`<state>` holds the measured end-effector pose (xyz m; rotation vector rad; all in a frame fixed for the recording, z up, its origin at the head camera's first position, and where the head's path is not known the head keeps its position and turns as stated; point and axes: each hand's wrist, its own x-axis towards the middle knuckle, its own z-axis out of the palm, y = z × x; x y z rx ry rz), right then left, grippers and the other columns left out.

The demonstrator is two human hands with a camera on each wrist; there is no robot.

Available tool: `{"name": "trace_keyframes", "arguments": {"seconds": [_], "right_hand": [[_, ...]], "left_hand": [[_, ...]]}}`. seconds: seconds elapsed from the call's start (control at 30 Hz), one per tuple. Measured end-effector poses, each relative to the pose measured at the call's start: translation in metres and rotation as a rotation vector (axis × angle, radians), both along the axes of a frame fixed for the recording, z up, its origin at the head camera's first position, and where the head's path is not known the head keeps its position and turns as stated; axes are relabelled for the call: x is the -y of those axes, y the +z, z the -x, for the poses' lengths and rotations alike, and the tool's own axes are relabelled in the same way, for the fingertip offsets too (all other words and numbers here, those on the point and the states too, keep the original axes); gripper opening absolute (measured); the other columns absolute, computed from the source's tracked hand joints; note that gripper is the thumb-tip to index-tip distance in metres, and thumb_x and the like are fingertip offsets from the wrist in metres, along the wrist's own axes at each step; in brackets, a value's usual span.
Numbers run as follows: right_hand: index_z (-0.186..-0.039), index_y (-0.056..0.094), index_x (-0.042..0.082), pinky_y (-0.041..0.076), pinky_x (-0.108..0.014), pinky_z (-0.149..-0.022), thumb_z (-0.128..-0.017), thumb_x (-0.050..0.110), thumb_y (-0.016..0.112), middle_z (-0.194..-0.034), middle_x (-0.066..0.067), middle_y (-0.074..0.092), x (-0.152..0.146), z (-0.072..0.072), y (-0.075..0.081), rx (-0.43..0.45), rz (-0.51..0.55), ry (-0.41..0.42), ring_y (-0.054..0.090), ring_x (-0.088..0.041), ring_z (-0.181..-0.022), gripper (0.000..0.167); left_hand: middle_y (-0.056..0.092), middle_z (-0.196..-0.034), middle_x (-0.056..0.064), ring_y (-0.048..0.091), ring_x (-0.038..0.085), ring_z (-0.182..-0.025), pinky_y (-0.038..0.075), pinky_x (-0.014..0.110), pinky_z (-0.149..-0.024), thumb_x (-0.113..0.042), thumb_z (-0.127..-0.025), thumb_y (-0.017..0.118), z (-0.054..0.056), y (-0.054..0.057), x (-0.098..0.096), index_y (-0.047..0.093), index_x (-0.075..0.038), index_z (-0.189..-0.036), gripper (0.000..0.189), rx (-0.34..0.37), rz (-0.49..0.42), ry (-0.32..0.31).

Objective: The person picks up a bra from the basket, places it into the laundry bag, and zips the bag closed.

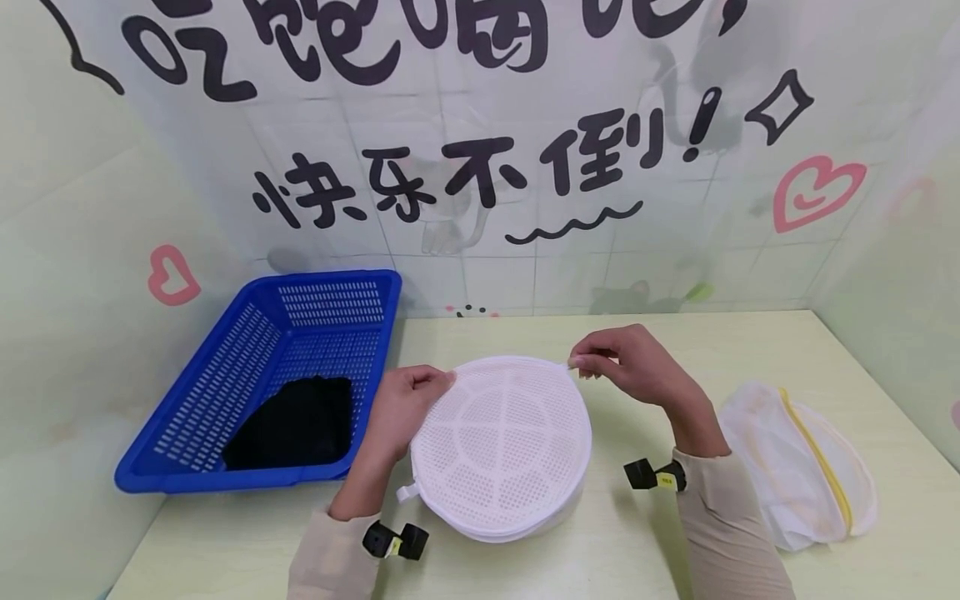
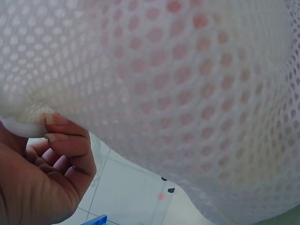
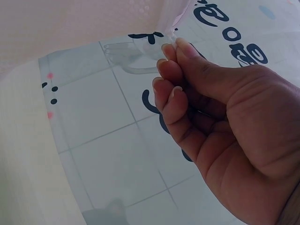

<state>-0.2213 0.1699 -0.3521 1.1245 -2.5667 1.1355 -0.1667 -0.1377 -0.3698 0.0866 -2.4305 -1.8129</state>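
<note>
A round white mesh laundry bag (image 1: 501, 450) is held up by its rim at the middle of the table, its flat face tilted toward the head camera. My left hand (image 1: 408, 404) pinches the bag's upper left rim between thumb and fingers. In the left wrist view the mesh (image 2: 178, 93) fills most of the picture, beside the curled fingers (image 2: 70, 145). At the upper right rim, my right hand (image 1: 633, 365) pinches a small piece at the bag's edge; whether it is a tab or a zip pull is too small to tell. A white loop (image 1: 407, 492) sticks out at the lower left.
On the left stands a blue plastic basket (image 1: 258, 479) with black cloth (image 1: 300, 423) in it. Another white mesh bag (image 1: 780, 467) with a yellow zip (image 1: 817, 458) lies flat beyond my right forearm. A printed covering (image 1: 465, 287) lines the wall behind the table (image 1: 622, 558).
</note>
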Motion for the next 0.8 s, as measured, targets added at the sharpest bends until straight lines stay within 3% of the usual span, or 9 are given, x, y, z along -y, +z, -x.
{"name": "trace_keyframes", "arguments": {"seconds": [0.8], "right_hand": [[-0.089,0.072,0.011,0.046,-0.027,-0.055,-0.09,0.007,0.066,-0.073,0.012,0.062,-0.0016,0.0014,-0.0018,0.002,-0.001,0.008,0.059,-0.009,-0.066,0.007]], "left_hand": [[0.066,-0.067,0.009,0.057,0.019,-0.051,0.046,0.028,-0.048,-0.016,-0.087,0.069,-0.0009,0.0002,-0.0011,0.073,0.0,-0.084,0.018,0.0,-0.022,0.015]]}}
